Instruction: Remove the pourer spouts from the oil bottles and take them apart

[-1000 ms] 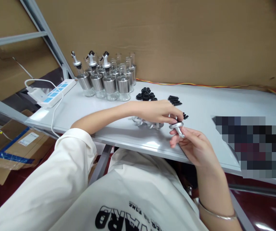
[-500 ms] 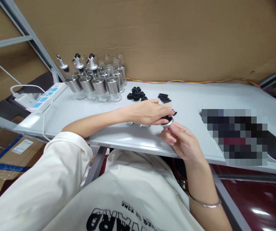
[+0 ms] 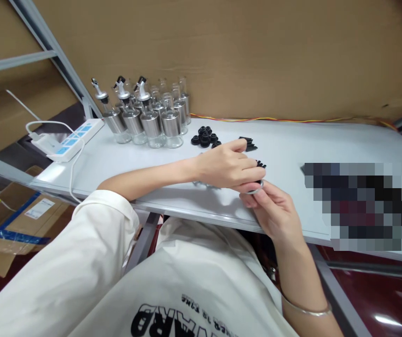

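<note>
Between both hands is a pour spout, its silver rim and a little black showing past the fingers. My left hand comes over it from the left, its fingers closed on the black side. From below and to the right, my right hand pinches the silver side, with thumb and fingers at the rim. Most of the spout is hidden. Just beyond my left hand lie black stoppers in a heap, black tube-like pieces and small black parts. Silvery pieces show partly under my left forearm and wrist.
Several glass bottles with steel sleeves stand at the back left, three in front fitted with spouts. A white power strip lies on the table's left end. Blurred-out dark items lie at right. Cardboard walls the back.
The view has shifted slightly, moving the scene right. My left hand has turned further over the spout and covers more of its black part; both hands still hold it.
</note>
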Tool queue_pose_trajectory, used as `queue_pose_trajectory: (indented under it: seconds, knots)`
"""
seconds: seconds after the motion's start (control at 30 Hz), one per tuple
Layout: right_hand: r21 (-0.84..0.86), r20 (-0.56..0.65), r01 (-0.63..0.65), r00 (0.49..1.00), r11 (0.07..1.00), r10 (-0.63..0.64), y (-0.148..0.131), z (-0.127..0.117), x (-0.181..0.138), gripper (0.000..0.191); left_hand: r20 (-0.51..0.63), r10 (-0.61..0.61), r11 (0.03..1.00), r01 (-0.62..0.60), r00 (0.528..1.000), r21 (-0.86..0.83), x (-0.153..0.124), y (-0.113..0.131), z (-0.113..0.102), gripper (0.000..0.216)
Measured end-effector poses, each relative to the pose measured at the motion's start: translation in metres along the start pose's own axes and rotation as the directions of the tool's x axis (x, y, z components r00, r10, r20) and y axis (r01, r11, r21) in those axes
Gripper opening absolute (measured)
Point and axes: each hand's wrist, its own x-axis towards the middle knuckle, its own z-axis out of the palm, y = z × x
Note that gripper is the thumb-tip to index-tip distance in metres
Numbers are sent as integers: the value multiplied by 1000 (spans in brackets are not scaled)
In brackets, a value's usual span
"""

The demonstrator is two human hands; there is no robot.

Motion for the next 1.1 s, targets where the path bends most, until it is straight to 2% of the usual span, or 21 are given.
queue_pose_trajectory:
  seconds: [0.13,0.23,0.33,0.43,0.53,0.63,0.73,0.8,0.93,1.1]
  knots:
    - [-161,-112,99,987,982,-117,2,4,-2,25,-6,-81,997,81,997,3,0,1,1,48]
    - [-359,-203,134,955,924,-218,-4,10,-3,21,-32,-168,986,168,985,-20,-2,-1,0,46]
    - [-609,-183,186,913,771,-365,-14,12,0,19,-19,-235,970,233,972,-68,-3,-3,-4,42]
    - [-753,-130,217,876,621,-464,-20,10,3,17,-7,-286,949,282,958,-143,-2,-4,-8,40]
    - [-777,-128,208,872,595,-472,-17,8,5,19,1,-310,930,303,951,-207,-1,-5,-9,43]
    - [-664,-154,208,902,718,-403,-9,10,6,21,30,-295,937,295,955,-189,-1,-6,-12,46]
    - [-409,-180,160,951,899,-252,-5,14,7,24,45,-264,956,267,964,-119,-2,-7,-16,48]
    - [-229,-167,117,973,966,-158,-7,16,7,27,57,-227,968,231,972,-96,-3,-9,-20,48]
    - [10,-116,-9,993,1000,10,-22,20,6,27,89,-130,985,138,988,-99,-3,-11,-29,50]
    - [275,32,-208,978,939,208,-38,26,7,31,42,-111,992,113,993,-50,-4,-13,-38,52]
